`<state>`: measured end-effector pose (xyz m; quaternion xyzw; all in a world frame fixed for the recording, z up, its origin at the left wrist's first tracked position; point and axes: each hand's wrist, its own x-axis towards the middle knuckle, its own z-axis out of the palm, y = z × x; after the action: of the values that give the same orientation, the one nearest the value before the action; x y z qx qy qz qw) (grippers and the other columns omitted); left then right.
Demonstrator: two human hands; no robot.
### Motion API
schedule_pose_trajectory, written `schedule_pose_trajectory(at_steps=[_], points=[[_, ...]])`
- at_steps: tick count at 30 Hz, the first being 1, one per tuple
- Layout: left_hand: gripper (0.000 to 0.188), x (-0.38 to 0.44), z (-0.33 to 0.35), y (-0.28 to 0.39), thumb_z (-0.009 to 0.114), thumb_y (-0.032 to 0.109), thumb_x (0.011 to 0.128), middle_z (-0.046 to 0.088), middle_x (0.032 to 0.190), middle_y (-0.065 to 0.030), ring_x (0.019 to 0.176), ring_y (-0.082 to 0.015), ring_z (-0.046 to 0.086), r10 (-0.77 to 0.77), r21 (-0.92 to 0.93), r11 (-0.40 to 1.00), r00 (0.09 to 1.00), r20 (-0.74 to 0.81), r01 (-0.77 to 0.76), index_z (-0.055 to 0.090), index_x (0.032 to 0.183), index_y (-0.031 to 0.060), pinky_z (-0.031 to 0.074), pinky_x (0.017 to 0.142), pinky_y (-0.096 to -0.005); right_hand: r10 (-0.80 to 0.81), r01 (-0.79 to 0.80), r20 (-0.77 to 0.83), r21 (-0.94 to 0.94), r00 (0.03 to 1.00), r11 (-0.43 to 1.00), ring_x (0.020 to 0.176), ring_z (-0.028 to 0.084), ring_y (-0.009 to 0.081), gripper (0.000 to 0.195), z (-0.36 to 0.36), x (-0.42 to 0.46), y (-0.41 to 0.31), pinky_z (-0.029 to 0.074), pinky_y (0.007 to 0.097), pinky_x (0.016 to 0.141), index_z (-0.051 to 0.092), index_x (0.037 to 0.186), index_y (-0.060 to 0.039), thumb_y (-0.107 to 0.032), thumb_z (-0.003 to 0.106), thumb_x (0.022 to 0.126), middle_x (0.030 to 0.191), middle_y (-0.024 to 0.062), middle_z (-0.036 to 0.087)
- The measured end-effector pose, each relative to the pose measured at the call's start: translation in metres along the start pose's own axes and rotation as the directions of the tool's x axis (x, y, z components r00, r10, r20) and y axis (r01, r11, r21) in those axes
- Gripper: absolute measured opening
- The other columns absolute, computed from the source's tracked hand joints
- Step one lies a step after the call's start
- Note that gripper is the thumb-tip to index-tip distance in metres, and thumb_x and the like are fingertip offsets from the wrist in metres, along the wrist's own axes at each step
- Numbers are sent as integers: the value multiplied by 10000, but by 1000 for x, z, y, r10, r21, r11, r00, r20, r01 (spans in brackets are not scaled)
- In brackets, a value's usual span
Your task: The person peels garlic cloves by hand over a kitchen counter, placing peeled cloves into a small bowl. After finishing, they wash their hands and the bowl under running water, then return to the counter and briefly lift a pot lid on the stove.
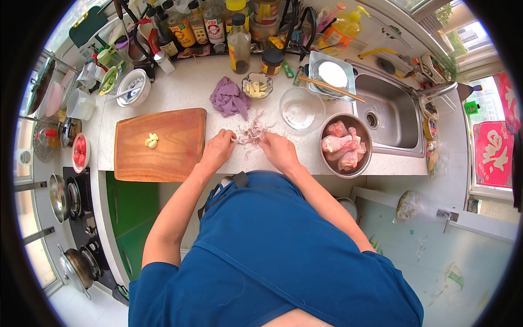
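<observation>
Papery garlic skins (253, 133) lie in a loose pile on the speckled countertop in front of me. My left hand (220, 146) is at the pile's left side, fingers curled; whether something small is pinched there cannot be made out. On the other side, the fingertips of my right hand (280, 149) touch the skins, and its grip is hidden. Several peeled garlic cloves (151, 141) rest on a wooden cutting board (175, 163) to the left. More cloves sit in a small patterned dish (257, 86) behind the pile, beside a crumpled purple cloth (230, 98).
A clear bowl (302, 109) and a metal bowl (367, 159) of raw chicken drumsticks (345, 147) stand right, before the steel sink (388, 102). Chopsticks (331, 88) cross a lidded container. Sauce bottles (239, 45) line the back. A gas stove (81, 212) is at left.
</observation>
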<state>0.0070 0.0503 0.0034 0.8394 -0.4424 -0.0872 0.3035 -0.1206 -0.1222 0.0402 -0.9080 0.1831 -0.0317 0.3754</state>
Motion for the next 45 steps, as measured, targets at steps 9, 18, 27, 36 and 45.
schedule_pose_trajectory(at_steps=[9,18,27,36,45], points=[[219,20,16,46,611,67,858,642,911,-88,805,-132,632,-359,-920,170,892,276,354,584,1038,-56,533,758,-245,93,-13,-111,570,989,821,613,604,138,160,6,5,15,478,274,544,623,918,5,-84,640,787,758,84,646],[152,11,22,68,626,30,823,655,853,-62,749,-123,631,-381,-873,396,916,125,284,663,968,6,517,648,-234,187,-208,128,832,974,514,645,616,128,129,-2,-5,9,515,238,565,639,903,38,-71,596,850,776,84,651],[163,6,12,66,587,-100,748,638,794,-100,702,-152,631,-43,-535,839,969,-242,-97,672,857,-12,524,626,-252,185,-291,231,847,955,444,716,665,188,129,-15,-10,-10,557,269,642,623,873,86,-31,573,850,795,136,653],[117,4,4,61,611,-62,761,655,776,-85,690,-137,640,-141,-664,747,970,-199,-28,659,854,-9,510,624,-236,214,-236,155,871,964,432,685,643,170,133,2,-4,-19,532,273,672,609,852,58,-72,587,842,781,121,656],[204,11,-13,44,593,86,877,653,894,-114,797,-148,637,-315,-965,140,934,167,220,576,1034,-43,519,749,-257,289,-152,19,882,957,446,717,641,166,108,15,7,-42,525,278,693,572,856,33,-73,554,864,803,122,648]])
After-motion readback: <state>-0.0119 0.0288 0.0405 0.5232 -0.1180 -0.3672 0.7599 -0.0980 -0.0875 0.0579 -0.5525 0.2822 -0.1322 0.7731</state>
